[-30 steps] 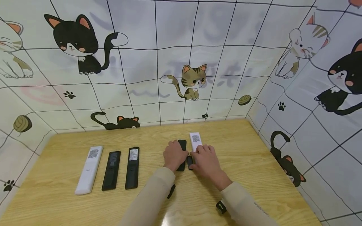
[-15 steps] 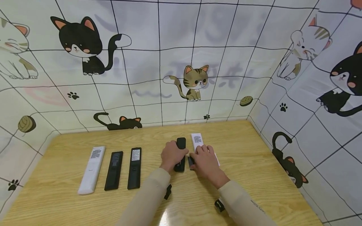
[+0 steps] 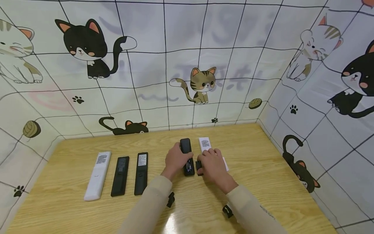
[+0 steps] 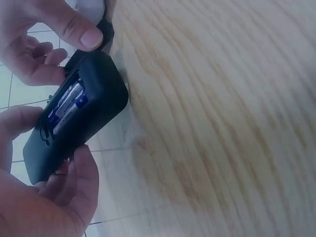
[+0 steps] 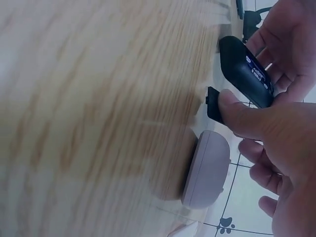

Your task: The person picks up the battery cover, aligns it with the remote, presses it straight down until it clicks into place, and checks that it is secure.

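The black remote (image 3: 189,166) now leans further left at the head view's lower centre, gripped by the left hand (image 3: 174,159); batteries (image 4: 70,104) look seated, but the cover (image 5: 213,104), pinched by the right hand (image 3: 213,164), isn't on yet

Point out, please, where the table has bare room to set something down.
The table is bare between the right sleeve and the right edge, and in front of the three remotes, left of the left sleeve. The middle is crowded: left hand holding a black remote, right hand pinching a small black cover near a white remote.
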A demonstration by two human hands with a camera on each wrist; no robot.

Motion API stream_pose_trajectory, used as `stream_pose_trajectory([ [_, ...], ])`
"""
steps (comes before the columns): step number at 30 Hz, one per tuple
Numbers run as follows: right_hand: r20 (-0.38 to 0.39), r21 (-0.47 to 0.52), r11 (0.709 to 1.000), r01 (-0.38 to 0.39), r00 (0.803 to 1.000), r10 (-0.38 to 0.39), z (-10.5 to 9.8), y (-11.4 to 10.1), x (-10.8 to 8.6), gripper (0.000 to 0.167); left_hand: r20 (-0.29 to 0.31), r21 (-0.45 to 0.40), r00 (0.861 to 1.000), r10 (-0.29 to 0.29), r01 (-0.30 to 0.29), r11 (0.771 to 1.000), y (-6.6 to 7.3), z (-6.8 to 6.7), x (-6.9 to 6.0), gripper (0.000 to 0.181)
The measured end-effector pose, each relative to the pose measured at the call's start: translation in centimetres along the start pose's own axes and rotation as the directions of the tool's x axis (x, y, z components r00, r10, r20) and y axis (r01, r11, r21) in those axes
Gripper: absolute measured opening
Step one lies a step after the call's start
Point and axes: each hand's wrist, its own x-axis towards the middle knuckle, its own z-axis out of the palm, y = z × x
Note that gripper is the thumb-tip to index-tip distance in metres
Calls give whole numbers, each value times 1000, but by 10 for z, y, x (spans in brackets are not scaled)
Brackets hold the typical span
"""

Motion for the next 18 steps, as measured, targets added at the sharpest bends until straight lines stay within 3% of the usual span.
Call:
stream_pose_trajectory([
  [10,-110,86,996,22,994,-13,-2,0,-4,27,24,-145,998,56,-52,988,-10,-10,0,58],
  [18,-167,104,994,19,986,-2,-6,1,-9,22,70,-282,993,98,-74,957,-13,-21,-5,42],
])
